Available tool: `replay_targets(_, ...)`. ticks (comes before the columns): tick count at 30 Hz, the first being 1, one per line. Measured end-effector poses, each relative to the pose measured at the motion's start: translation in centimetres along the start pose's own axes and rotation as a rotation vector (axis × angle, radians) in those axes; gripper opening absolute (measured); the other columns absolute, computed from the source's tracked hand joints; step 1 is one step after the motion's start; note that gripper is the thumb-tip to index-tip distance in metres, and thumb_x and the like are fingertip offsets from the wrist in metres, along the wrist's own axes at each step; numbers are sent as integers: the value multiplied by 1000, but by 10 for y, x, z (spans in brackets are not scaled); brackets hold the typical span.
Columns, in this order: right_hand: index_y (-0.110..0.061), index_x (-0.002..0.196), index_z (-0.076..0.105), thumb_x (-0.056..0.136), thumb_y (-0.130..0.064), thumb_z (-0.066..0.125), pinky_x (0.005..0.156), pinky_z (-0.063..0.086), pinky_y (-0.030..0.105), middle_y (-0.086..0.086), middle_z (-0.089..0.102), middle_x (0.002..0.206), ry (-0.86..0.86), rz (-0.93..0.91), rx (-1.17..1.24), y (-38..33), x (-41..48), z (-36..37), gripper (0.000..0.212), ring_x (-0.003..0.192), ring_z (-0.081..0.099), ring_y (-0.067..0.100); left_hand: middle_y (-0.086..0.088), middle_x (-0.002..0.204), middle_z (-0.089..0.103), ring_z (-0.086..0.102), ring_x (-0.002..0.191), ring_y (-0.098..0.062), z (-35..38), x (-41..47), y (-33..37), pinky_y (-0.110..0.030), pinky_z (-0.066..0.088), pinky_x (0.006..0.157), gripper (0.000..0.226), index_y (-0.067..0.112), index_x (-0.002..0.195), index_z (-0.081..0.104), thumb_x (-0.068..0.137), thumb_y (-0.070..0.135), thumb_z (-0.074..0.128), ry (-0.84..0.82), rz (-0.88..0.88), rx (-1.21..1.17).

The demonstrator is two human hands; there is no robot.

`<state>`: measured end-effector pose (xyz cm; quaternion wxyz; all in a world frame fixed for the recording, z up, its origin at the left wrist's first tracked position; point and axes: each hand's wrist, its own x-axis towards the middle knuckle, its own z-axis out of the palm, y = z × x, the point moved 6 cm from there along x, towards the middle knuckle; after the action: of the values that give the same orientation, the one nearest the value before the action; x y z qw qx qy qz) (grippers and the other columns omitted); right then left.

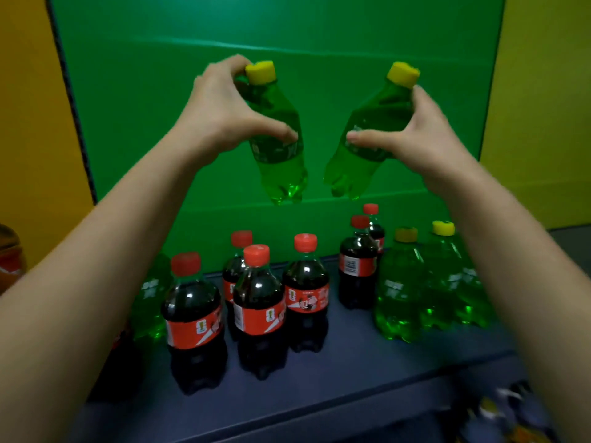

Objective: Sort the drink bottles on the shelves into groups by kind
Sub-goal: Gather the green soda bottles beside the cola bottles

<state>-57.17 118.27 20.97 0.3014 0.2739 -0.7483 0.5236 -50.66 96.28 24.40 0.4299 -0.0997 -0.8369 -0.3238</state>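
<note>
My left hand [220, 116] grips a green bottle with a yellow cap [281, 167], held high and tilted above the shelf. My right hand [419, 135] grips a second green yellow-capped bottle [361, 161], tilted the other way, its base close to the first bottle's base. Below them on the dark blue shelf [367, 372] stand several dark cola bottles with red caps and red labels [259, 308]. Two green bottles [399, 289] stand at the right. Another green bottle [150, 292] is partly hidden behind my left forearm.
A green panel [287, 33] forms the back of the shelf bay, with yellow walls [543, 107] on either side. An orange-labelled container [11, 257] shows at the far left edge. Blurred coloured items [499, 414] lie below the shelf's front edge at the lower right.
</note>
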Motion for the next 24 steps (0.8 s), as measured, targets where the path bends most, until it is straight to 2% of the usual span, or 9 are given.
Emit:
replay_targets(3,-27,105,50,46,-47,83,97,47,40,-5,66,109,17,-20,-9,-3,-11,-45,70,104,62,11,-3,100,66,64,94,-17,22,-6,35,-36,53,87,82,18,100,59,30,51,83,-47,47,-118)
replay_targets(6,-25,107,52,55,-36,85,95,50,40,-6,66,107,2,-9,1,3,-23,-85,62,102,63,9,-2,88,64,63,83,-16,52,-16,70,-32,54,79,74,17,93,58,31,47,83,-117,84,-196)
replay_targets(9,-17,120,51,51,-39,82,96,49,40,-4,65,112,-20,16,-10,16,-35,-121,78,104,63,9,-7,104,67,65,96,-18,86,-27,97,-36,52,88,88,14,105,61,28,49,81,-174,63,-221)
replay_targets(12,-17,122,52,47,-41,78,96,49,40,-5,66,110,-65,50,-41,38,-46,-154,82,102,63,7,-5,103,67,65,96,-18,124,-41,115,-40,52,89,87,17,101,62,25,52,83,-200,18,-223)
replay_targets(15,-19,121,52,48,-48,76,98,47,39,-9,64,112,-107,87,-129,70,-58,-178,82,104,60,6,1,92,65,61,84,-13,165,-60,124,-30,52,77,77,22,89,60,23,57,80,-213,-20,-171)
replay_targets(19,-17,129,47,50,-52,78,107,37,38,-10,55,124,-181,153,-230,128,-78,-194,92,115,51,11,11,71,55,47,63,-5,212,-91,121,-22,36,61,60,25,80,53,35,47,88,-211,-82,-38)
replay_targets(22,-16,139,39,44,-64,76,109,34,44,3,49,139,-222,204,-249,169,-88,-195,112,128,44,21,17,64,45,41,61,-6,234,-114,113,-25,32,62,60,24,82,51,39,46,88,-173,-132,34)
replay_targets(24,-14,145,27,44,-60,74,113,27,43,7,36,148,-247,256,-256,191,-93,-194,121,136,33,23,17,64,42,41,63,-9,245,-126,109,-26,30,62,63,23,85,49,41,48,87,-170,-160,104)
